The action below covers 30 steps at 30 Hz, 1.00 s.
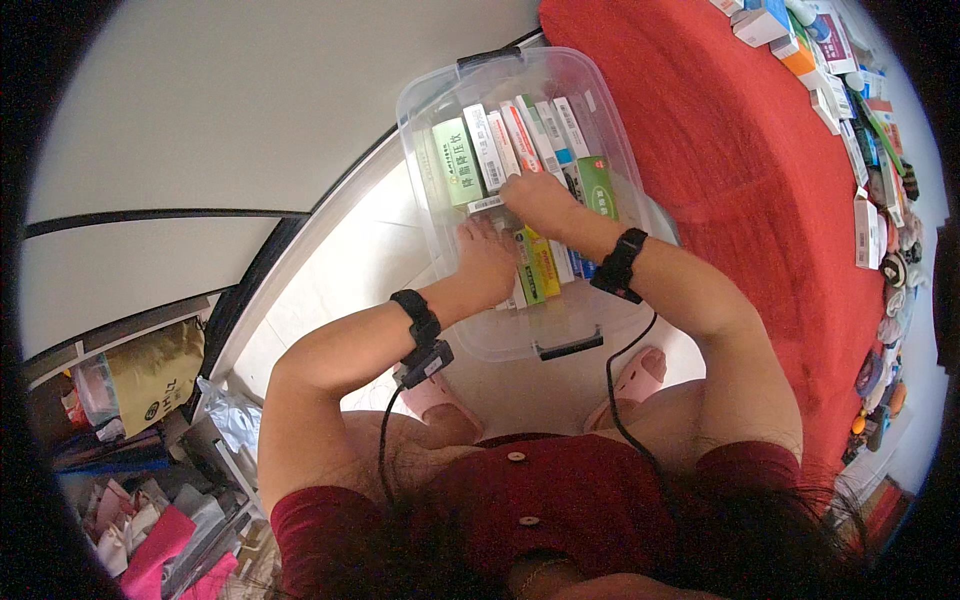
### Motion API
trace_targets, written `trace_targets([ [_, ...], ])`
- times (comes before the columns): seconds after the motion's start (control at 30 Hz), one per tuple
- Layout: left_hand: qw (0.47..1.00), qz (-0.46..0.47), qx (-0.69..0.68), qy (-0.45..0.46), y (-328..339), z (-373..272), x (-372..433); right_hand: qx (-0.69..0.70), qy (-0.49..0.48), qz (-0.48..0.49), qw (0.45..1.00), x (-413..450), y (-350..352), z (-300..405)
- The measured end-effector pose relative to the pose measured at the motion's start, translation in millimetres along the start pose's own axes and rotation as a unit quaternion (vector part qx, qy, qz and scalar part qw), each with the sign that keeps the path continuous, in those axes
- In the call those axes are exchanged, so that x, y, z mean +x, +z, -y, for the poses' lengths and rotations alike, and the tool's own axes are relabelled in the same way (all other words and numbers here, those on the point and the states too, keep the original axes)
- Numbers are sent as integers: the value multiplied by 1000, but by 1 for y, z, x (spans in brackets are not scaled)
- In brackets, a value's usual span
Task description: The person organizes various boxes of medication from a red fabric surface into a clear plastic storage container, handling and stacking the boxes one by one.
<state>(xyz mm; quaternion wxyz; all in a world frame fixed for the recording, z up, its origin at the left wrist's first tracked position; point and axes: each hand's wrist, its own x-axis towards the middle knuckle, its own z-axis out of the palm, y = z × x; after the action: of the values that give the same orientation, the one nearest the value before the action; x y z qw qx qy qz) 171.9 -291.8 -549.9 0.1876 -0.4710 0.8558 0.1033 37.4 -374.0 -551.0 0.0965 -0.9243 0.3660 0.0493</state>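
Note:
A clear plastic storage bin (592, 311) with black latches stands on the floor before me, holding several medicine boxes packed on edge. My left hand (487, 259) reaches into it, fingers bent down among the boxes; what the fingertips touch is hidden. Just beyond, my right hand (544, 199) is curled beside the end of a small white box (485, 203); whether it grips that box is unclear. A pale green box (456, 161) and a white box (487, 150) stand past the hands. Nearer me are a yellow box (544, 262) and a green box (598, 187).
A red cloth-covered surface (750, 225) runs along the right, with more medicine boxes (866, 229) and small items at its far side. Black straps with cables circle both wrists. White panels (187, 105) and an open compartment with a gold bag (154, 379) are on the left.

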Motion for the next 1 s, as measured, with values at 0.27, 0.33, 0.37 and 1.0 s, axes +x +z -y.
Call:
trace_targets([
  [0.27,985,169,2,35,-22,2,4,6,-21,48,999,0,15,-4],
  [0.33,995,76,-53,21,-24,2,3,9,2,-13,1000,0,3,-10],
  [0.37,995,75,-54,23,-25,3,5,8,3,-12,1000,-2,-4,-14],
  [1.0,957,-78,-250,129,-167,-30,20,55,87,-94,990,-92,-170,-66],
])
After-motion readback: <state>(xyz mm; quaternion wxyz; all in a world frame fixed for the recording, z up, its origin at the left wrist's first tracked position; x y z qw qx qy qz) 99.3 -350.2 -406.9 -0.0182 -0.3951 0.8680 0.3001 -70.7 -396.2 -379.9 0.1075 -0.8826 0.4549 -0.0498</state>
